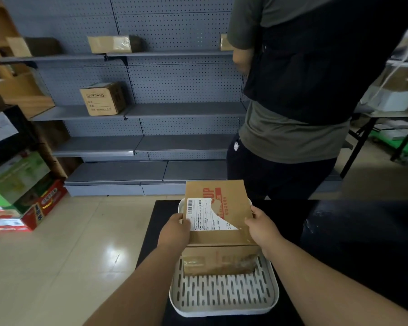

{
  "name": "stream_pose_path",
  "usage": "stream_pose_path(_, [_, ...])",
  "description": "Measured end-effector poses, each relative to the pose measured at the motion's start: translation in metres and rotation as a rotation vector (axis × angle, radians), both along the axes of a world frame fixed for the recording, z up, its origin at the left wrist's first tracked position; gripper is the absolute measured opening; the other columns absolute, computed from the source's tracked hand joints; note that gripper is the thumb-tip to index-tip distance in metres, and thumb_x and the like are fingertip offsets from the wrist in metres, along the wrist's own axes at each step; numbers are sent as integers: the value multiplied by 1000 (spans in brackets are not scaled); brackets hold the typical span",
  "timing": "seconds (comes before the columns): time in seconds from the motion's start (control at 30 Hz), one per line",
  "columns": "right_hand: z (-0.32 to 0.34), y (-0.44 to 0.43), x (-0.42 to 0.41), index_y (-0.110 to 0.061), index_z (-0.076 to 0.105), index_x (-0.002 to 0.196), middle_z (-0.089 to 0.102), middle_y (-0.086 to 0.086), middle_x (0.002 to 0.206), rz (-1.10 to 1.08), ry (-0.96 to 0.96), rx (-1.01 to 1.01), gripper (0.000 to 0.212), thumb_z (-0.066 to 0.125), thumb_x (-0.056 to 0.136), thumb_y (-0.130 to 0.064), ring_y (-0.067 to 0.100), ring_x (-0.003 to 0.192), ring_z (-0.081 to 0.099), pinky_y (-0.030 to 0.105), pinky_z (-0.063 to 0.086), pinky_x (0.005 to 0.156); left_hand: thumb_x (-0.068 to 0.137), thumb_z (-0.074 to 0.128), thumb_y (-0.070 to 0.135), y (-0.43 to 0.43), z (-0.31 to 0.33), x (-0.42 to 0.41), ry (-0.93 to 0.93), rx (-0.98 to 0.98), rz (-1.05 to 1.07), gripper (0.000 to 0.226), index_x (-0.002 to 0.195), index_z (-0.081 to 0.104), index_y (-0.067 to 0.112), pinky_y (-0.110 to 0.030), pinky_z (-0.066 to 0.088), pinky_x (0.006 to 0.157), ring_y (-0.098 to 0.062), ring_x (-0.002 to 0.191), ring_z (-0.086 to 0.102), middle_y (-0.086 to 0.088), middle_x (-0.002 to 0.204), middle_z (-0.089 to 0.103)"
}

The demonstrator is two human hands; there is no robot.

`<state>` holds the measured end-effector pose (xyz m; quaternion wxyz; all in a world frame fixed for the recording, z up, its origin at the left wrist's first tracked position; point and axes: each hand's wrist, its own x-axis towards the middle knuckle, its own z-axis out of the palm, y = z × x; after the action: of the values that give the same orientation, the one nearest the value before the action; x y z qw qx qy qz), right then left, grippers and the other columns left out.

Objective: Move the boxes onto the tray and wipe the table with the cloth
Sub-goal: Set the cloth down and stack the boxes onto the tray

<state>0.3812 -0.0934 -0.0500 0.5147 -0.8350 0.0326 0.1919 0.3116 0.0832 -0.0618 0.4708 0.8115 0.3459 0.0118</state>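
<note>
A brown cardboard box (222,208) with a white shipping label and red print sits over the far half of the white slotted tray (224,295), which lies on a black table (339,231). My left hand (174,231) grips the box's left side and my right hand (262,229) grips its right side. The box's front face, with tape across it, stands on the tray floor. The near half of the tray is bare. No cloth shows in this view.
A person in a grey shirt and dark apron (297,90) stands just beyond the table. Grey shelves (139,109) behind carry a few cardboard boxes (103,98). Colourful cartons (21,196) are stacked on the tiled floor at left.
</note>
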Motion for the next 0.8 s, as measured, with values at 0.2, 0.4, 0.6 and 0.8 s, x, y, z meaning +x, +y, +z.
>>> stream_pose_path(0.2, [9, -12, -1, -18, 42, 140, 53, 7, 135, 27, -182, -201, 41, 42, 99, -18, 26, 118, 54, 32, 43, 90, 97, 38, 23, -11, 14, 0, -2, 291, -54, 33, 128, 47, 13, -35, 47, 76, -22, 92, 56, -10, 118, 59])
stream_pose_path(0.4, [30, -55, -13, -21, 40, 142, 38, 1, 148, 121, -506, -491, 44, 42, 99, -25, 21, 133, 37, 34, 37, 105, 99, 37, 31, -54, 45, -1, 1, 758, -244, 39, 135, 41, 19, -38, 42, 96, -26, 124, 42, -7, 138, 43])
stream_pose_path(0.6, [49, -129, -23, -22, 41, 142, 36, 0, 150, 145, -677, -668, 43, 41, 99, -29, 18, 138, 29, 34, 31, 112, 98, 36, 33, -133, 77, 7, -41, 925, -390, 38, 132, 44, 18, -42, 35, 105, -29, 129, 40, -7, 140, 43])
stream_pose_path(0.8, [66, -233, -33, -22, 39, 143, 34, 1, 151, 118, -712, -700, 44, 41, 100, -27, 19, 140, 25, 33, 26, 113, 98, 37, 38, -241, 98, 1, -138, 960, -421, 41, 132, 46, 19, -39, 35, 104, -25, 130, 41, -5, 141, 43])
